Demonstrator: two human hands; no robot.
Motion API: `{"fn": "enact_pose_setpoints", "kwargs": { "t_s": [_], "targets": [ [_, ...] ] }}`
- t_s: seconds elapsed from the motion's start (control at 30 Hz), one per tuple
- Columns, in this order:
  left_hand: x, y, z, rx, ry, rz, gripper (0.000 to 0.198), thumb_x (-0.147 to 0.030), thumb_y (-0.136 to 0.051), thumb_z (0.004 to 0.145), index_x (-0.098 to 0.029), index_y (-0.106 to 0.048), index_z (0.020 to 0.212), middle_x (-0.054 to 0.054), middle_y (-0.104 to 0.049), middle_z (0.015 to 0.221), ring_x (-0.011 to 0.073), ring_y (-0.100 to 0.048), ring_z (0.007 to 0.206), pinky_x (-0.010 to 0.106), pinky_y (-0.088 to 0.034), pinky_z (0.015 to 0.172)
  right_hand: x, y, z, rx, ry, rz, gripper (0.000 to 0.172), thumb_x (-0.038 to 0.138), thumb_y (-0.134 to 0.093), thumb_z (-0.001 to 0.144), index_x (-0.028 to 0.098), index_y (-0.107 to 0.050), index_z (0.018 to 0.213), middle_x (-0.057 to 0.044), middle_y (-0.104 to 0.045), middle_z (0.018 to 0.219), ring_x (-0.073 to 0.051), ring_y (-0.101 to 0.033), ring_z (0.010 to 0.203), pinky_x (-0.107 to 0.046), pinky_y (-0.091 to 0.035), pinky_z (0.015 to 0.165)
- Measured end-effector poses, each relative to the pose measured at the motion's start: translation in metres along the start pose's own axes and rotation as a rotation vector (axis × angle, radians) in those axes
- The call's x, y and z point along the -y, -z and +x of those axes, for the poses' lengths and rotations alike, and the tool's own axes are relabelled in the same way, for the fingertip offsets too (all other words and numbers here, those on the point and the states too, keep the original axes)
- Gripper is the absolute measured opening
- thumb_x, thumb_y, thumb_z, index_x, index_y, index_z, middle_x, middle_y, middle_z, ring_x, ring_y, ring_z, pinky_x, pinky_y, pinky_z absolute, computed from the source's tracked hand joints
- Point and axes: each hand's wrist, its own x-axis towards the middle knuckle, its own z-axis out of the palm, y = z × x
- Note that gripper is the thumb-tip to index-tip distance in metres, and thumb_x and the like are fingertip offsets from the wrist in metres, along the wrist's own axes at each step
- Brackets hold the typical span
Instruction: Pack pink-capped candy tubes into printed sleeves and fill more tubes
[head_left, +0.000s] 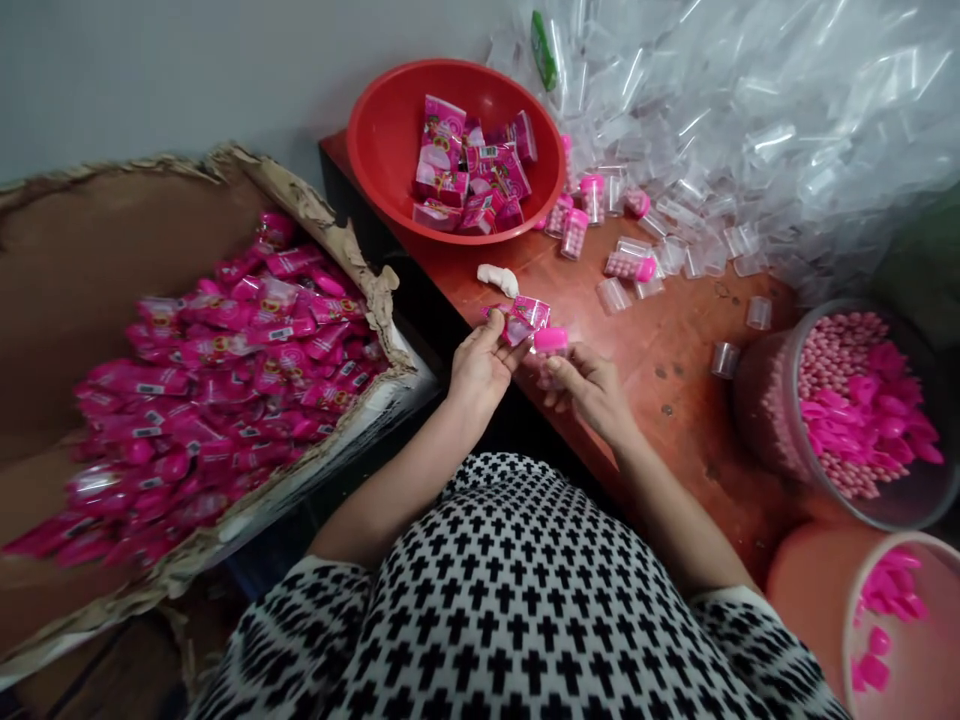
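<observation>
My left hand (480,362) pinches a pink printed wrapper (531,314) over the table's near edge. Right beside it, my right hand (589,388) grips a small clear jar with a bright pink cap (551,340); fingers cover most of the jar's body. The cap lies close against the wrapper, and I cannot tell whether the two touch. A crumpled white piece (498,280) rests on the table just beyond the left hand. Farther off, capped jars filled with pink beads (574,234) stand and lie among clear containers.
A red bowl (375,190) holds pink packets. The torn cardboard box (382,310) at left contains a heap of wrapped jars (217,370). Many clear containers (720,110) are piled at the back right. A bucket (772,400) of pink beads and a peach tub (810,590) stand at right.
</observation>
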Motion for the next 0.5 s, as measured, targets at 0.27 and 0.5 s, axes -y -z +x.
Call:
{"fn": "enact_pose_setpoints", "kwargs": {
  "t_s": [0.27,0.5],
  "targets": [
    [0.010,-0.010,-0.018,0.102,-0.034,0.102,0.030,-0.027,-0.088,0.076,-0.015,-0.061,0.079,-0.003,-0.068,0.071,0.0072,-0.064,0.060,0.019,-0.051,0.061,-0.016,-0.019,-0.003,-0.140,0.041,0.128,0.047,0.065,-0.074,0.080,0.020,-0.062,0.089,0.002,-0.068,0.070,-0.010,-0.062,0.050,-0.020,-0.051,0.043],
    [0.007,-0.007,-0.020,0.257,0.018,0.251,0.048,-0.039,-0.098,0.057,-0.014,-0.061,0.075,-0.003,-0.064,0.063,0.0083,-0.056,0.049,0.021,-0.044,0.046,-0.025,-0.021,-0.003,-0.132,0.078,0.157,0.044,0.062,-0.074,0.081,0.020,-0.062,0.088,0.002,-0.068,0.070,-0.010,-0.062,0.051,-0.021,-0.051,0.045]
  ]
}}
